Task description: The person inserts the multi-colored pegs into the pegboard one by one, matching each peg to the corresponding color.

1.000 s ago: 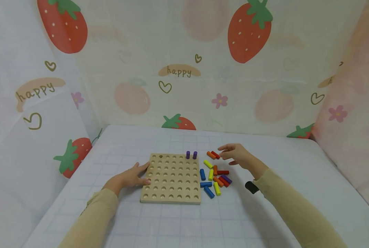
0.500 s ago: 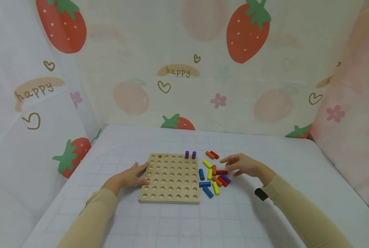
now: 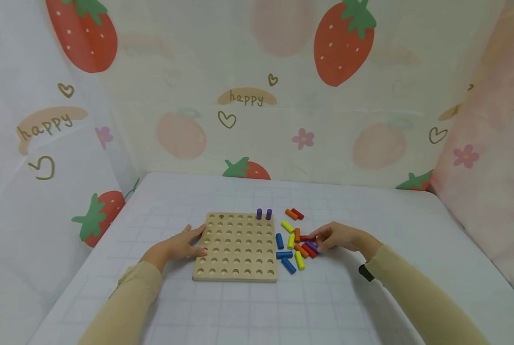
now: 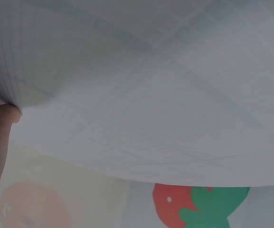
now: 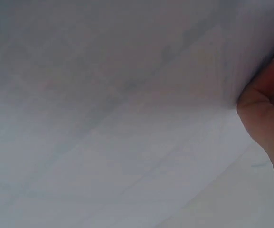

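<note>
Head view: right hand [image 3: 340, 235] low among scattered coloured pegs [image 3: 291, 241], fingers bent, with thumb and fingertips at a purple peg [image 3: 311, 246]. Cannot tell, from this view or the right wrist view, between a firm pinch and a light touch. Purple peg on its side on the desk [image 3: 222, 311], to the right of a square wooden board [image 3: 241, 266], alongside a red peg [image 3: 308, 251]. Near the fingertips, another red peg, partly hidden by the hand.

Left hand [image 3: 180, 245] at the left edge of the board, thumb on top, spread well apart from the extended fingers.

On the board, rows of round holes; at the far right corner, two upright purple pegs [image 3: 259, 214] side by side.

Between the board and the right hand, blue, yellow and orange pegs, all lying down. Farther back, an orange peg [image 3: 291, 214] close beside a red one.

Outermost: tan sleeves [image 3: 125, 302] on both arms, pale grid lines across the desk, and behind, a fabric backdrop [image 3: 239, 57] printed with strawberries, hearts, flowers and "happy". In both wrist views, mostly pale, dim desk surface.
</note>
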Demonstrator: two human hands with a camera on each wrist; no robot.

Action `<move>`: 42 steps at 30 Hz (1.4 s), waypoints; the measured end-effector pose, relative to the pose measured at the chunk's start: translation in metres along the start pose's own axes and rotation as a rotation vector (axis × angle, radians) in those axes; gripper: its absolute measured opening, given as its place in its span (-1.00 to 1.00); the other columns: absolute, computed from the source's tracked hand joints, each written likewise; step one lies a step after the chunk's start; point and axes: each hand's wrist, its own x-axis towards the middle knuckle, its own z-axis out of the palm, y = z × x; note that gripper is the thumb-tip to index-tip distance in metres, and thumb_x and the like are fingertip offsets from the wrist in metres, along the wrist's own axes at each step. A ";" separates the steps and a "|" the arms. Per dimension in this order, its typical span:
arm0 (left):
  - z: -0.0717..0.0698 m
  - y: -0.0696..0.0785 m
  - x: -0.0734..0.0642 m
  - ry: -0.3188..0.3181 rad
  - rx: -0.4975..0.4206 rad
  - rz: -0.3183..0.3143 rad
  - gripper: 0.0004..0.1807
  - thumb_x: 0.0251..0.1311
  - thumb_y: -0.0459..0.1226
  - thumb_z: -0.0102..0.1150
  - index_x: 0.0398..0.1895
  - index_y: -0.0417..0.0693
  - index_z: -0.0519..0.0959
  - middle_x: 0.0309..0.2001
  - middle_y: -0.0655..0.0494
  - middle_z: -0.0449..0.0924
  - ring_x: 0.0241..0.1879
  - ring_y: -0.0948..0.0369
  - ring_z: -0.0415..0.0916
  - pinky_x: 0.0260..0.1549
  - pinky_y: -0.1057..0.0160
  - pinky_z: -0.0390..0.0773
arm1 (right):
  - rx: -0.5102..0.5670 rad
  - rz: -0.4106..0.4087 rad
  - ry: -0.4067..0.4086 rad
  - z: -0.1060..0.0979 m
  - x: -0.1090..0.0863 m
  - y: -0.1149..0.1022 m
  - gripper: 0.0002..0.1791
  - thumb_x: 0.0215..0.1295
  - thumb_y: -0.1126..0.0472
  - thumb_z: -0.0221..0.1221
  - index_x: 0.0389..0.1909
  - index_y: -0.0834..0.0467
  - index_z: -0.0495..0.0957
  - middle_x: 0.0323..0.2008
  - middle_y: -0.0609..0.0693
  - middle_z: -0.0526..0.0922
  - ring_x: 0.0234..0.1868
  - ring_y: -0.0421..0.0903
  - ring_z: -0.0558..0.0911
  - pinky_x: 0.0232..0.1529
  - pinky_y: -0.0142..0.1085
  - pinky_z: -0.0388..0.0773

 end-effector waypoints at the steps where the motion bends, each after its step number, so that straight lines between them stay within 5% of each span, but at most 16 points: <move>1: 0.000 -0.001 0.000 0.001 -0.001 0.001 0.02 0.21 0.06 0.25 0.54 -0.16 -0.08 0.44 -0.54 -0.35 0.40 -0.42 -0.28 0.27 -0.40 -0.11 | -0.008 -0.011 -0.008 0.000 0.001 0.000 -0.54 0.23 0.37 0.27 0.18 0.29 0.53 -0.42 -0.02 0.48 -0.28 -0.09 0.46 -0.28 -0.36 0.36; 23: -0.002 -0.004 0.001 -0.004 -0.008 0.000 0.04 0.20 0.07 0.25 0.54 -0.15 -0.11 0.44 -0.53 -0.38 0.40 -0.43 -0.31 0.26 -0.42 -0.14 | -0.106 0.030 -0.022 0.004 0.006 -0.009 -0.45 0.15 0.46 0.30 0.21 0.21 0.53 -0.45 0.02 0.42 -0.31 -0.06 0.43 -0.31 -0.35 0.34; 42: 0.000 -0.002 0.000 -0.009 -0.013 0.002 0.04 0.21 0.08 0.23 0.54 -0.16 -0.12 0.44 -0.53 -0.39 0.40 -0.42 -0.33 0.27 -0.40 -0.14 | -0.093 0.020 0.118 0.007 0.001 -0.003 -0.59 0.09 0.44 0.35 -0.10 0.25 0.38 -0.27 0.09 0.42 -0.19 0.00 0.41 -0.24 -0.31 0.42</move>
